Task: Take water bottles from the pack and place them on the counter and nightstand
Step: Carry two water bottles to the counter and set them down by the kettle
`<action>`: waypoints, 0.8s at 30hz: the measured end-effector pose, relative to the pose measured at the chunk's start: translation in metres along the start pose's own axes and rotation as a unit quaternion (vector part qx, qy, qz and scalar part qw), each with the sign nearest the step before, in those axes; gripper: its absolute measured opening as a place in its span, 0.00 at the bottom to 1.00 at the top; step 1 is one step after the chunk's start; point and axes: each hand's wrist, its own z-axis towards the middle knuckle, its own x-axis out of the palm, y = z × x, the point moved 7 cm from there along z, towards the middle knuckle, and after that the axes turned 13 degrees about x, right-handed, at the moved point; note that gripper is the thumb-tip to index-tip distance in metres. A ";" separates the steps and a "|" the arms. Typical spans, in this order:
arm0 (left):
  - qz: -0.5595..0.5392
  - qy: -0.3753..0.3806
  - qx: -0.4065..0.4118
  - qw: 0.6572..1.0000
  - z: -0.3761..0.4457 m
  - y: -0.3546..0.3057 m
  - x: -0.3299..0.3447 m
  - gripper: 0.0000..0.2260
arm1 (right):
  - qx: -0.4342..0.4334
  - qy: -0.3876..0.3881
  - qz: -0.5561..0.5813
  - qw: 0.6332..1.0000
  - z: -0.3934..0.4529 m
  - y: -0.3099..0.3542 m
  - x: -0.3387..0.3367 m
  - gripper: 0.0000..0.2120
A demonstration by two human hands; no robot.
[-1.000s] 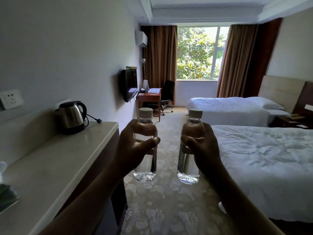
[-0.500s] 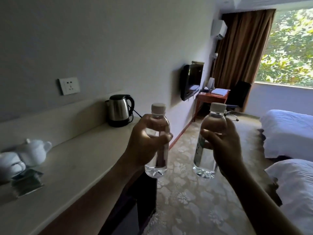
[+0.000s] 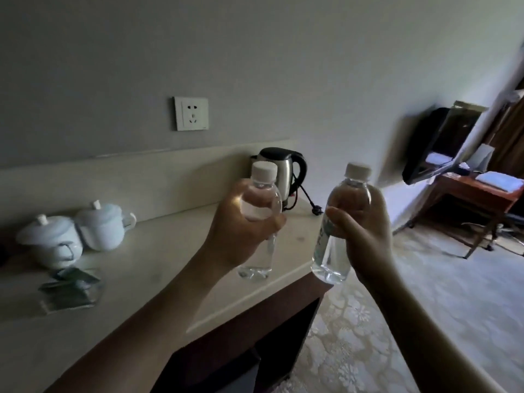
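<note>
Each of my hands holds a clear water bottle with a white cap, upright, in front of me. My left hand grips the left bottle above the pale counter, near its right end. My right hand grips the right bottle, which has a label on its side and hangs just past the counter's right edge, over the carpet. The bottle pack and the nightstand are out of view.
On the counter stand a steel kettle with its cord at the back right, two white lidded cups at the left, and dark sachets in front of them. A wall socket sits above. A wall TV and a wooden desk are at the right.
My view has swung left from the beds and window toward the counter wall. Both hands still hold their bottles; the left bottle is now over the counter.
</note>
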 end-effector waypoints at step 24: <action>0.192 -0.185 -0.122 0.956 -0.008 0.164 -0.074 0.27 | 0.079 0.265 0.037 0.960 0.107 -0.187 0.159 0.23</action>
